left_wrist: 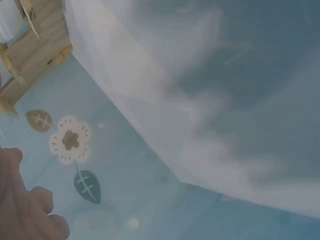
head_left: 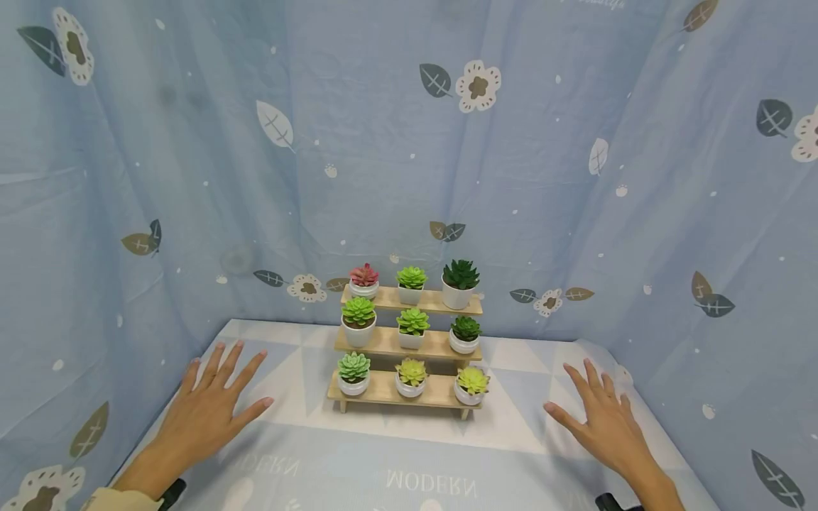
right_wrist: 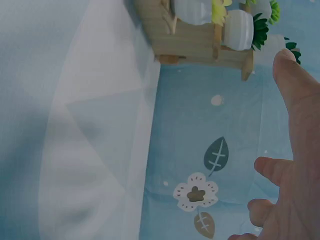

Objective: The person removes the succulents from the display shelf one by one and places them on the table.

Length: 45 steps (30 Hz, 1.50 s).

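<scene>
My left hand (head_left: 207,408) hovers over the left side of the table with its fingers spread, holding nothing. On the other side, my right hand (head_left: 603,419) is likewise spread, fingers apart and holding nothing. Between them, touched by neither, a three-tier wooden stand (head_left: 383,394) carries several small potted succulents. The top tier has a red succulent (head_left: 363,277), a light green one (head_left: 411,280) and a dark green one (head_left: 460,278). Green succulents fill the middle tier, among them a dark one (head_left: 466,330). Below sit a pale green succulent (head_left: 353,369) and two yellow-green ones, one at right (head_left: 473,383).
A patterned cloth (head_left: 345,454) in white and pale blue covers the table. Blue curtains (head_left: 383,142) with flowers and leaves enclose the back and both sides. Part of the stand (right_wrist: 195,45) shows at the top of the right wrist view.
</scene>
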Motion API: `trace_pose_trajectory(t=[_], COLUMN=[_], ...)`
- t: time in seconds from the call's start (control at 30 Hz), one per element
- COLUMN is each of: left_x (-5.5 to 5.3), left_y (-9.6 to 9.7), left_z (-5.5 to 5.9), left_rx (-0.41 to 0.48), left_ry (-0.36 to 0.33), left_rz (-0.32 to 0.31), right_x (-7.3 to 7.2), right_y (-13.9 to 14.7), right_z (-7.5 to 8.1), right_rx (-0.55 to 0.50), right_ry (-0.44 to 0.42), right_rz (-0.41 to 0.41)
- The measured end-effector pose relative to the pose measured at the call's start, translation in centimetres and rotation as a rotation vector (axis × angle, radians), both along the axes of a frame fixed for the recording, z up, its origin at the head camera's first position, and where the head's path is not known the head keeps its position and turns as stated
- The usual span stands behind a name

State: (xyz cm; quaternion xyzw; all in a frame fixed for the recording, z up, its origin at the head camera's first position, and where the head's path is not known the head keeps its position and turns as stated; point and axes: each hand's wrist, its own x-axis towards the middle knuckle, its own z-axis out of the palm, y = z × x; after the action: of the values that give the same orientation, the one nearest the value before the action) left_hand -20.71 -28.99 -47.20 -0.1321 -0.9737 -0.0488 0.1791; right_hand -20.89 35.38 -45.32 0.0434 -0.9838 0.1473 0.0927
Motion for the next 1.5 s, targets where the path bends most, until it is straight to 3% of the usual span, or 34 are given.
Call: trace_pose_trajectory(t=[0.23, 0.4, 0.53, 0.73, 0.87, 1.13, 1.5], left_x=[-0.6, -1.1, -1.4, -1.6, -2.0, -2.8, -3.7], left_y=[1.4, 2.5, 3.5, 4.7, 5.6, 7.3, 8.6], left_z=[0.0, -0.3, -0.7, -1.6, -2.0, -2.2, -2.6], left_rx=[0.137, 0.235, 0.343, 0.438, 0.466, 0.497, 0.555], left_ry=[-0.137, -0.128, -0.123, -0.235, -0.268, -0.261, -0.257], left_rz=[-0.002, -0.027, -0.014, 0.055, 0.058, 0.018, -0.017], right_x=[-1.0, -1.8, -2.3, -3.3, -4.4, -6.8, -10.1], right_y=[-0.8, -1.4, -2.0, -3.3, -4.0, -4.8, -6.6], right_z=[-0.1, -0.6, -1.2, -2.2, -2.8, -4.1, -4.7], right_rx=[-0.109, -0.243, -0.437, -0.742, -0.793, -0.857, -0.933], right_ry=[-0.038, -0.012, -0.029, -0.157, -0.158, -0.157, -0.187], right_rz=[-0.01, 0.026, 0.055, 0.079, 0.096, 0.111, 0.178])
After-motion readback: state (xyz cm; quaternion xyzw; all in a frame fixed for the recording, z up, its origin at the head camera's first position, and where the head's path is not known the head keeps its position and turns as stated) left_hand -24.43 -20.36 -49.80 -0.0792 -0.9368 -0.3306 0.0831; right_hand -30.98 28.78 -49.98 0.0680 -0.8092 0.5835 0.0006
